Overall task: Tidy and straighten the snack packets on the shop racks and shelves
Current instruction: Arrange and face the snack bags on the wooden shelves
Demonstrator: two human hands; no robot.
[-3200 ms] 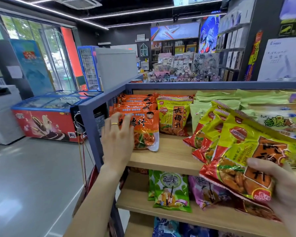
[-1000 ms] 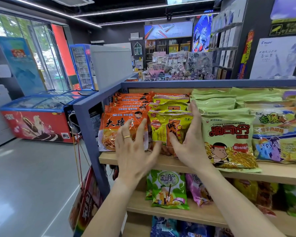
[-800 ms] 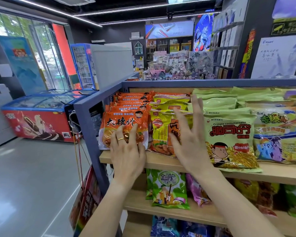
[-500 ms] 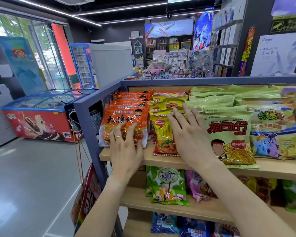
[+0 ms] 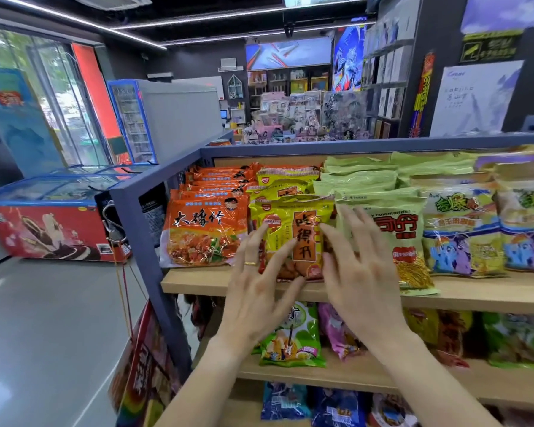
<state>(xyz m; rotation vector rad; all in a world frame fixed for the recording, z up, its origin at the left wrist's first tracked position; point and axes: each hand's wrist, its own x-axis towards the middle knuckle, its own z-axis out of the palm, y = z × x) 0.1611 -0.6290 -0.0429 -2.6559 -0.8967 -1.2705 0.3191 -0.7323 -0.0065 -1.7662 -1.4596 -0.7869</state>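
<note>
A row of yellow-and-red snack packets (image 5: 293,229) stands upright on the top wooden shelf (image 5: 198,283), between a row of orange packets (image 5: 205,234) and light green packets (image 5: 386,223). My left hand (image 5: 259,288), with a ring on one finger, is spread with straight fingers at the left side of the front yellow packet. My right hand (image 5: 356,272) is spread open at that packet's right side, partly covering the front green packet. Neither hand grips anything.
Blue-and-yellow packets (image 5: 463,235) fill the shelf's right part. The lower shelf (image 5: 364,380) holds green, pink and dark packets. The rack's grey-blue metal frame (image 5: 136,229) runs along the left. A red chest freezer (image 5: 53,223) stands on the grey floor at left.
Both hands have drawn back from the packets with fingers spread. The front yellow packet, earlier leaning and squeezed, now stands upright and facing forward.
</note>
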